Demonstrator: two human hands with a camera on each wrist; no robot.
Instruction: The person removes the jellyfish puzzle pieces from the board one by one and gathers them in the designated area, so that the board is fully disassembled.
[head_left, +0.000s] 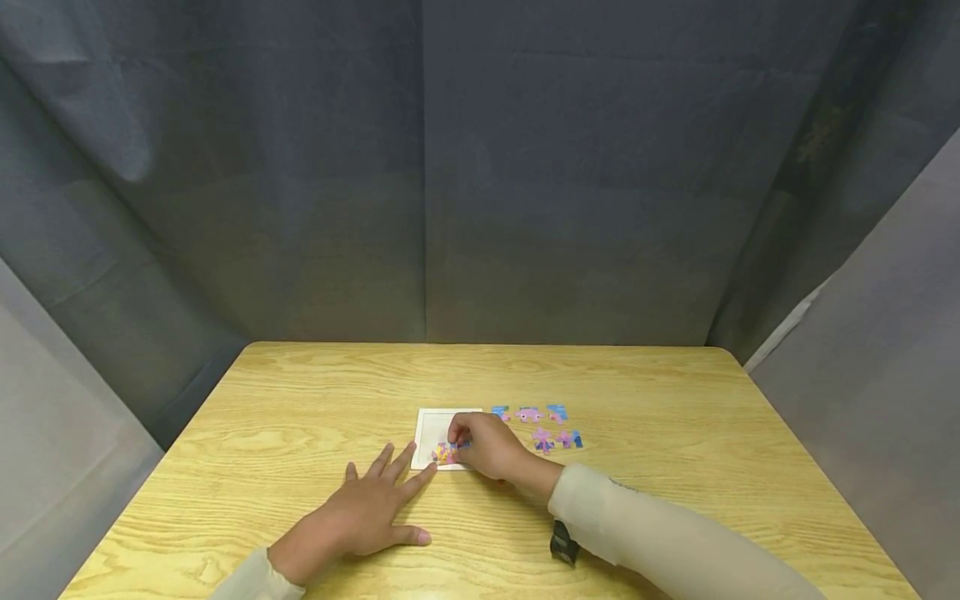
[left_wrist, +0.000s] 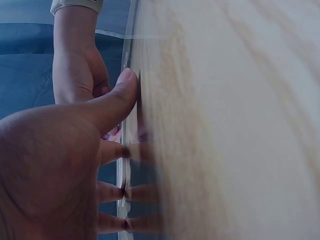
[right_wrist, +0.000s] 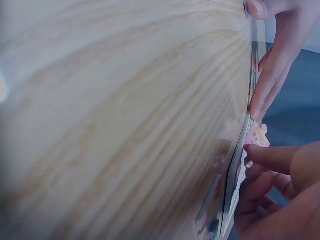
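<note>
A white square puzzle tray (head_left: 426, 427) lies on the wooden table. My right hand (head_left: 491, 448) is over its right part, fingertips drawn together, pinching a small jigsaw piece (right_wrist: 259, 136) with pink and yellow print, which is tilted up off the tray in the right wrist view. Pink, yellow and blue print (head_left: 444, 453) shows at the tray's lower edge beside those fingertips. My left hand (head_left: 371, 507) rests with fingers spread, two fingertips at the tray's left and lower edges. In the left wrist view its thumb (left_wrist: 122, 92) sticks out straight at the table surface.
Several loose jigsaw pieces lie right of the tray, among them a pink one with eyes (head_left: 529, 414), a blue corner (head_left: 557, 413) and a purple one (head_left: 543, 440). The wooden table (head_left: 637, 392) ends at a dark curtain (head_left: 570, 183) behind. A black band (head_left: 563, 543) circles the right wrist.
</note>
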